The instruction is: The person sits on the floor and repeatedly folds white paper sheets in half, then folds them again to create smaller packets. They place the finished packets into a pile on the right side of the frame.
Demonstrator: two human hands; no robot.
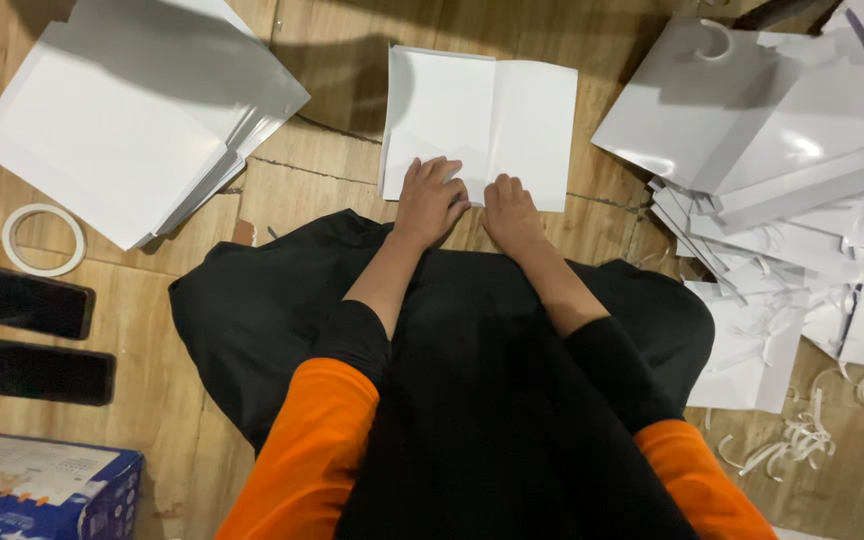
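Both hands press on the near edge of a white folded sheet (482,125) that lies on the wooden floor (322,170) just ahead of the person's black-clad lap. The left hand (429,200) rests flat with its fingers together on the sheet's lower left part; its grip pinches nothing. The right hand (510,212) lies just beside it, fingers bent down onto the paper near the centre crease, and whether it nips the edge cannot be told from this angle.

To the left, a stack of flat white sheets (132,110) fans out on the floor. Near it lie a roll of white tape (43,239) and two dark phones (22,300), one behind the other. A blue cardboard box (42,490) sits at the lower left corner; its top looks closed, so its contents are hidden.

On the right, a heap of finished white paper bags (772,130) is piled loosely, with thin white paper strips (792,440) scattered on the floor beside it.
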